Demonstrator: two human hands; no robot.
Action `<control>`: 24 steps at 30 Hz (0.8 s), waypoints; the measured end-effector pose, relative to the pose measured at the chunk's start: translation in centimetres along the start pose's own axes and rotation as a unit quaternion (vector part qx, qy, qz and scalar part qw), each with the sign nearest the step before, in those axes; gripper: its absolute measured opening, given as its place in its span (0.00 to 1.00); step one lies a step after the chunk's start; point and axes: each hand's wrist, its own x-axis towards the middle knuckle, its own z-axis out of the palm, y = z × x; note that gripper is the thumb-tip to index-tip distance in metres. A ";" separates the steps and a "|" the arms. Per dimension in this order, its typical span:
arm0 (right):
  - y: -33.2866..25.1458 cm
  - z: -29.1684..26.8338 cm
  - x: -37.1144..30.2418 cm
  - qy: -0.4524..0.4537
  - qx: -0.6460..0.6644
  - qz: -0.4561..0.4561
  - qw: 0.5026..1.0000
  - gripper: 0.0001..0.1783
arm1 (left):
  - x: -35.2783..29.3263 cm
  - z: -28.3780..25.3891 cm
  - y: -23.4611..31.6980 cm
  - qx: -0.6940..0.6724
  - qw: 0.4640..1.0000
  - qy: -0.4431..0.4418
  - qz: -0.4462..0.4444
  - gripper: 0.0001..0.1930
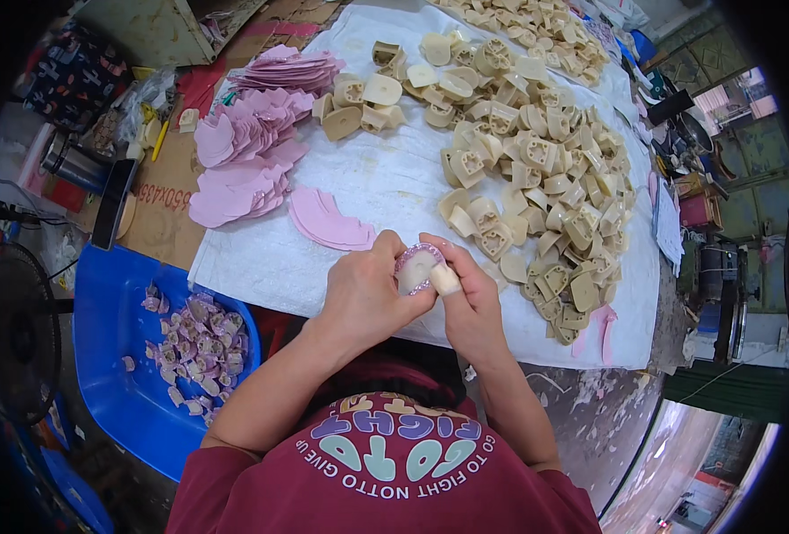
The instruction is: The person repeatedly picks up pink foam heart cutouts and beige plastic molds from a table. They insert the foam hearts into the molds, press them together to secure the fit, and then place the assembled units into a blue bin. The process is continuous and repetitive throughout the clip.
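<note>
Close to the table's front edge, both my hands are closed around one shoe heel with a pale flat face and a pink glittery covering along its curved rim. My left hand grips its left side with fingers and thumb. From the right, my right hand presses on it, its thumb wearing a pale wrap near the tip. Just beyond my left hand lie a few curved pink cover pieces. Loose beige plastic heels are heaped to the right on the white cloth.
Stacked pink pieces sit at the far left of the cloth. A blue tub at the left holds many pink-covered heels. Left of the cloth are a phone, a yellow pen and a metal flask. A black fan stands at the left rim.
</note>
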 end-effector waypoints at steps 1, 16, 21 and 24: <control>0.0 -0.2 0.1 -0.001 -0.018 0.004 1.000 0.22 | 0.0 -0.1 -0.1 -0.029 0.999 -0.017 0.017 0.21; 1.0 0.1 -1.7 0.004 0.232 0.162 0.959 0.19 | -1.9 0.8 -0.4 -0.152 0.979 0.045 0.127 0.20; 1.3 0.5 -2.2 0.034 0.179 0.103 0.978 0.20 | -1.9 -0.5 -0.4 -0.394 0.916 -0.058 -0.043 0.14; 1.4 1.6 -3.0 0.035 0.188 0.113 0.975 0.19 | -2.4 -0.2 -0.5 -0.296 0.953 -0.063 -0.031 0.15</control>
